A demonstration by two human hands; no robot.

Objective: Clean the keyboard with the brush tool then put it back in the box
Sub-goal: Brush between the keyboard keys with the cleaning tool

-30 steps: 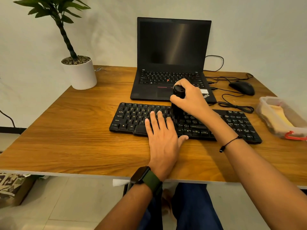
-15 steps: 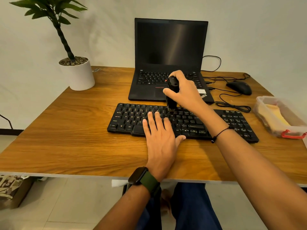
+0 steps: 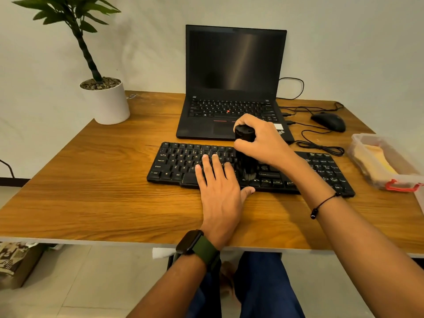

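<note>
On the far left: one plant [image 3: 68, 31] in one white pot [image 3: 107, 104], at the back corner of the wooden table [image 3: 91, 180].

In the middle: one black keyboard [image 3: 179, 164], lying flat, long side running left to right across the table. Behind it: one black laptop [image 3: 234, 83], lid up, screen dark.

On the keyboard's near middle: left hand [image 3: 220, 193], flat, fingers straight and a little spread, pressing down on the keys, holding nothing. One dark watch [image 3: 195, 244] with a green band on that wrist.

Just to the right of those fingers: one black brush [image 3: 246, 157], standing almost straight up, long way running top to bottom, bristles pointing down and touching the keys near the bottom row, round top pointing up.

Around the brush's upper part: right hand [image 3: 266, 143], fingers and thumb curled tight on it. One thin black string band [image 3: 321, 205] on that wrist.

Further right at the back: one black mouse [image 3: 328, 121] with its cord looped on the table.

At the right edge: one clear plastic box [image 3: 358, 154], open on top, with a red clip, something yellow inside, well apart from the brush.
</note>
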